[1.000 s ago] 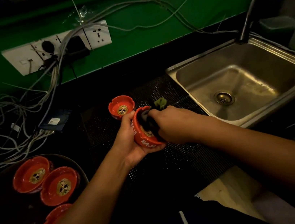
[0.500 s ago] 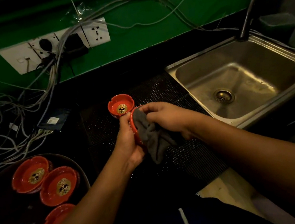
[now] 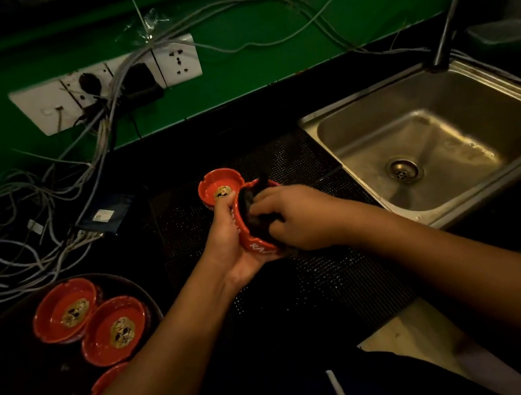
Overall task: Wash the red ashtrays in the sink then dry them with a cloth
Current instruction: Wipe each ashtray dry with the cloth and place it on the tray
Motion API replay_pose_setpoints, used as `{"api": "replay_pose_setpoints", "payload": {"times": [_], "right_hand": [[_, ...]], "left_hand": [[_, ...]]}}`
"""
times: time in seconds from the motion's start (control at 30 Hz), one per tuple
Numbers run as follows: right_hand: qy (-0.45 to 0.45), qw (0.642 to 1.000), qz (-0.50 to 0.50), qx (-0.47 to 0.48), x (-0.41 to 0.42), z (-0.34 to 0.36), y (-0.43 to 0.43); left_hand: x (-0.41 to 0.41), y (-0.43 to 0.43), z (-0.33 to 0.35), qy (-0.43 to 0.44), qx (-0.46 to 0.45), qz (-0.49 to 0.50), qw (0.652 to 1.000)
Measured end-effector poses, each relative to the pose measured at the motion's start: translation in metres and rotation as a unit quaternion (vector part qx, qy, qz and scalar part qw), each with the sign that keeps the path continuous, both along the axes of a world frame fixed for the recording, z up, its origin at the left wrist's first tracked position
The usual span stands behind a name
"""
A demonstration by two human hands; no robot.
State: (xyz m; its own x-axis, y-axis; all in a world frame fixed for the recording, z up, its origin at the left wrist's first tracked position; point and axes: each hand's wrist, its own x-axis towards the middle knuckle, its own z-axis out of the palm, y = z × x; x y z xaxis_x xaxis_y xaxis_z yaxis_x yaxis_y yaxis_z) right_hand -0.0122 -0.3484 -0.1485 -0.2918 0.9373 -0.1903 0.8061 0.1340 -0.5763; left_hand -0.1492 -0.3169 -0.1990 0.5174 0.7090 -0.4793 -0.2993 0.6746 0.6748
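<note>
My left hand [image 3: 228, 242] curls round the tilted ashtray [image 3: 249, 244]; my right hand [image 3: 298, 215], fingers bent, grips the cloth [image 3: 249, 206] inside its bowl. A second ashtray [image 3: 217, 188] sits just beside it at eleven o'clock.

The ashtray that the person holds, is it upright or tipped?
Tipped on its side. The held ashtray shows its lettered outer wall, and its opening faces the right hand, which presses the dark cloth inside.
</note>
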Motion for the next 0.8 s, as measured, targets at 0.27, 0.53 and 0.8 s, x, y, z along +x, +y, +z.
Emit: {"api": "replay_pose_setpoints", "payload": {"times": [0.27, 0.53, 0.8], "right_hand": [[-0.028, 0.999, -0.033, -0.012, 0.012, -0.008, -0.001], [0.016, 0.995, -0.079, 0.058, 0.045, -0.009, -0.018], [0.4, 0.861, -0.307, 0.058, 0.085, -0.011, -0.017]], "left_hand": [[0.0, 0.004, 0.006, 0.023, 0.023, -0.006, 0.999], [0.009, 0.0, 0.008, -0.006, 0.011, -0.014, 1.0], [0.033, -0.004, 0.007, -0.044, -0.012, -0.065, 0.997]]}}
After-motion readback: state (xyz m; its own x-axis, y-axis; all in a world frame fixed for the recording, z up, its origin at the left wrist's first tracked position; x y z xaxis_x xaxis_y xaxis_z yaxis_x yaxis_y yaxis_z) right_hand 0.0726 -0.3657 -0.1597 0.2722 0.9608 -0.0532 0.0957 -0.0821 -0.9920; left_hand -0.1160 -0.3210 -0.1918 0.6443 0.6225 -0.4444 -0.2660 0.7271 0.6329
